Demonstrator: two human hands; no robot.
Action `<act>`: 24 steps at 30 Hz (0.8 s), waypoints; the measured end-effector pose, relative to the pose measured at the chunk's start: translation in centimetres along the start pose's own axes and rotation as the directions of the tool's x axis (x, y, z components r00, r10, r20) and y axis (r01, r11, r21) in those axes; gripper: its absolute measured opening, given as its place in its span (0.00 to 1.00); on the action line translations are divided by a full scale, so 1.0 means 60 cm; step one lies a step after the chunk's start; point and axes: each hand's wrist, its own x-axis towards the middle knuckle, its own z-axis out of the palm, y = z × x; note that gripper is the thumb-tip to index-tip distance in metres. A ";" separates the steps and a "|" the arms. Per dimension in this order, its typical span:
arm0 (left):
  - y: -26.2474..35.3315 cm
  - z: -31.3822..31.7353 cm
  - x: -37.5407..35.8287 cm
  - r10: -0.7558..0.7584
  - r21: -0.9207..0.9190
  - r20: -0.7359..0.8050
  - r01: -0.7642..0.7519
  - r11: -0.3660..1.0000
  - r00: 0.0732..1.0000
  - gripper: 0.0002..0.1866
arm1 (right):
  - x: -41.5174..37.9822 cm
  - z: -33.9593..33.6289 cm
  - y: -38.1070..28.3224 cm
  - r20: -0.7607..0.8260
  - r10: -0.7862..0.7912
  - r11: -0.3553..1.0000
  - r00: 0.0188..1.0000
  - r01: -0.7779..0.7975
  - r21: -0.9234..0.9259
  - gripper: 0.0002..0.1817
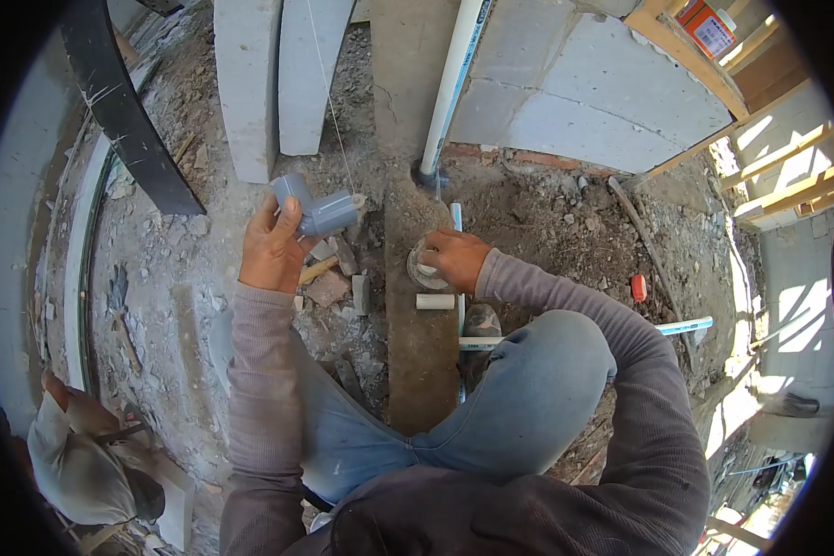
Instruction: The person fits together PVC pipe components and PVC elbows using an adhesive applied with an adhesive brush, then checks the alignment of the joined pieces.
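Observation:
A grey pipe elbow [329, 213] is held up in my left hand [273, 243], with the fingers and thumb wrapped round its upper left end. My right hand [454, 259] is closed over a small pale round object [426, 270] at a round, light-coloured container or lid on the concrete strip; the fingers partly hide it. Just below my right hand a short white pipe piece [435, 301] lies across the strip. A thin white pipe [480, 343] with blue print runs beside my knee.
A tall white pipe [454, 88] rises from the dirt ahead. Pale blocks [247, 88] stand upper left, near a dark curved beam [125, 111]. Rubble [329, 283] lies left of the strip. A red object [638, 288] is on the right. Another person [88, 459] is lower left.

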 end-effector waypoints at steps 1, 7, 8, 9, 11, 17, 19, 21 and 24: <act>0.004 0.005 0.000 0.026 -0.002 0.000 -0.026 1.000 1.000 0.35 | 0.001 0.001 0.001 0.002 0.049 0.995 0.999 -0.049 0.083 0.24; 0.005 0.009 0.001 0.045 0.033 -0.062 -0.043 0.998 0.997 0.33 | -0.042 -0.058 0.005 -0.153 0.484 0.764 0.861 -0.331 0.554 0.23; -0.001 0.008 0.004 0.039 0.035 -0.088 -0.036 0.999 0.995 0.31 | -0.051 -0.045 0.012 -0.214 0.543 0.702 0.812 -0.299 0.646 0.22; -0.009 0.003 0.009 0.037 0.037 -0.084 -0.034 0.999 0.996 0.31 | -0.060 -0.030 0.024 -0.216 0.547 0.700 0.809 -0.300 0.648 0.22; -0.022 -0.010 0.017 -0.054 0.104 -0.071 0.061 0.993 0.996 0.27 | -0.077 -0.007 0.044 -0.182 0.597 0.567 0.781 -0.251 0.785 0.21; -0.030 0.010 0.018 -0.177 0.288 -0.110 0.202 0.936 0.978 0.22 | -0.101 0.001 0.049 -0.095 0.625 0.391 0.775 -0.206 0.897 0.22; -0.039 0.013 0.019 -0.226 0.146 -0.075 0.235 0.961 0.971 0.22 | -0.103 0.004 0.054 -0.124 0.625 0.419 0.770 -0.197 0.886 0.22; -0.048 0.022 0.018 -0.264 0.009 -0.025 0.265 0.964 0.964 0.22 | -0.100 0.005 0.056 -0.162 0.628 0.448 0.761 -0.183 0.875 0.22; -0.057 0.026 0.009 -0.157 0.015 0.135 0.157 0.988 0.978 0.29 | -0.100 0.004 0.052 -0.176 0.634 0.480 0.753 -0.205 0.853 0.23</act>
